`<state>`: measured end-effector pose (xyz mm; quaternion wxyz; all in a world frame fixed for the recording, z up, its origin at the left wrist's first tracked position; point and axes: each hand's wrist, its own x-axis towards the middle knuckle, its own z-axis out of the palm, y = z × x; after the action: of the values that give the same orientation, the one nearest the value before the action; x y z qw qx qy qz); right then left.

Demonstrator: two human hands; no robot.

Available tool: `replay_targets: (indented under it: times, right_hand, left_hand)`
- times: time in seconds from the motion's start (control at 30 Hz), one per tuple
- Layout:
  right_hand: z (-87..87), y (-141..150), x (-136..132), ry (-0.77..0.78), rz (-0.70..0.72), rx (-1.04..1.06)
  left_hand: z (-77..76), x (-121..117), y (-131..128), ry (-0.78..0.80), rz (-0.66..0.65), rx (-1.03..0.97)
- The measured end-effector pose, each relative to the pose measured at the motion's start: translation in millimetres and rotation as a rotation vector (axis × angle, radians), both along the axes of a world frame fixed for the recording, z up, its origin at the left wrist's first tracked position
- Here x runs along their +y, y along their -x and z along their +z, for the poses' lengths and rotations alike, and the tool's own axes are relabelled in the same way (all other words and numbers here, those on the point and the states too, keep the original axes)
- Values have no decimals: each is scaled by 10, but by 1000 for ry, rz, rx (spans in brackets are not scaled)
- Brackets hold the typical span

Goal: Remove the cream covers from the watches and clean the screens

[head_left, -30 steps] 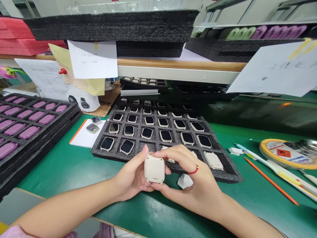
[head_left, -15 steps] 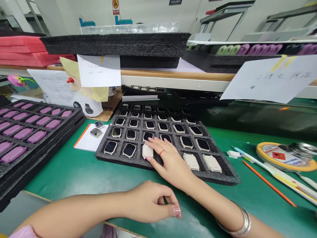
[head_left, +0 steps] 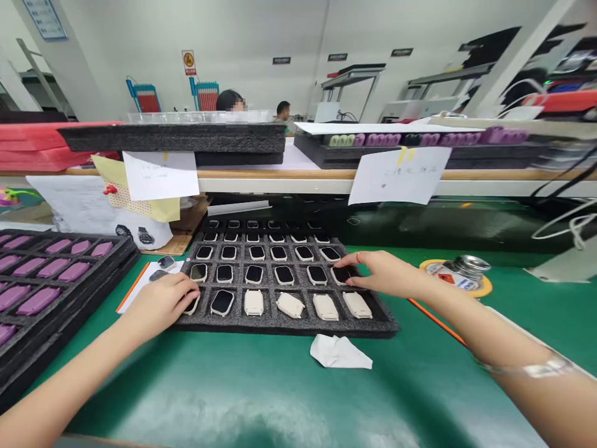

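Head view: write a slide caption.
Left hand, right hand at opposite ends of a grey foam tray of square cream watches.

One rectangular tray of dark-grey speckled foam [head_left: 280,326], divided into compartments, laid flat on the green tabletop [head_left: 233,386]. Held in it: rounded-square watch cases with off-white rims and dark glossy screens [head_left: 254,274], screen up, one per compartment, in rows from near to far. In the near row, two screen-up cases are seated at left, the leftmost partly covered. To their right, four plain off-white case backs [head_left: 254,303] are turned up; the second of these from the left is set askew. In the next row, the rightmost case is partly covered.
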<state>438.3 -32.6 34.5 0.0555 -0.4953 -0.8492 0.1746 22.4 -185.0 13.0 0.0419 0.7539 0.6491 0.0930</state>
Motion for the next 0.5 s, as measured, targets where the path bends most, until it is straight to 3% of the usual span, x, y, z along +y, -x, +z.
replay_targets:
  times: [0.13,0.33,0.43,0.5]
  right_hand:
    - [-90,52,158,24,29,-97]
    - [56,158,41,-90,72,-183]
    - [134,304,-31,-99,164,-169]
    - [145,435,-39,-59,221,-184]
  left_hand:
    - [-13,9,84,48,-33,-77]
    - [321,-7,122,283,103,-180]
    - [414,76,-2,278,59,-214]
    - [392,151,-148,305,-23,-229]
